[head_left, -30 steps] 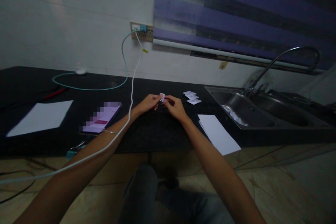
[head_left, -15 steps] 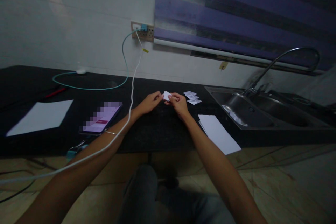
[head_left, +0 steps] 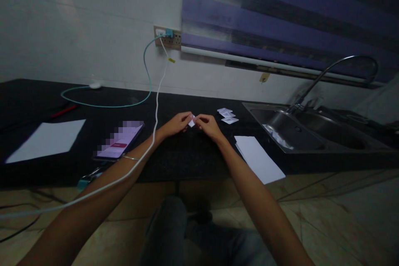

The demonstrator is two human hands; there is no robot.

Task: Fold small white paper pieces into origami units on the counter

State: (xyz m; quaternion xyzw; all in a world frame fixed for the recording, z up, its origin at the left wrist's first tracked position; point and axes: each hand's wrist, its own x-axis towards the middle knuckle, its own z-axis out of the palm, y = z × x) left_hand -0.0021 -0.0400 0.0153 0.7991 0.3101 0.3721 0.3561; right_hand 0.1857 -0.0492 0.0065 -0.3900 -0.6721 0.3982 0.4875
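Observation:
A small piece of folded white paper (head_left: 191,123) is pinched between my two hands above the black counter (head_left: 187,158). My left hand (head_left: 180,123) grips its left side, fingers closed. On its right side, the thumb and fingers of my right hand (head_left: 208,125) press together on it. The fingers cover much of the paper, so its full shape is hidden. Just right of my right hand lie several small folded paper pieces (head_left: 229,116), overlapping each other. Nearer the front edge rests a stack of white paper sheets (head_left: 258,158).
A phone (head_left: 121,141) and a larger white sheet (head_left: 46,140) lie on the left. A white cable (head_left: 156,110) hangs across my left forearm from the wall socket (head_left: 174,39). To the right is a steel sink (head_left: 293,133) with a curved faucet (head_left: 324,70).
My hands have shifted slightly, and the paper has turned between them. My left hand now holds it, where before my right hand mainly did. Less of the paper shows.

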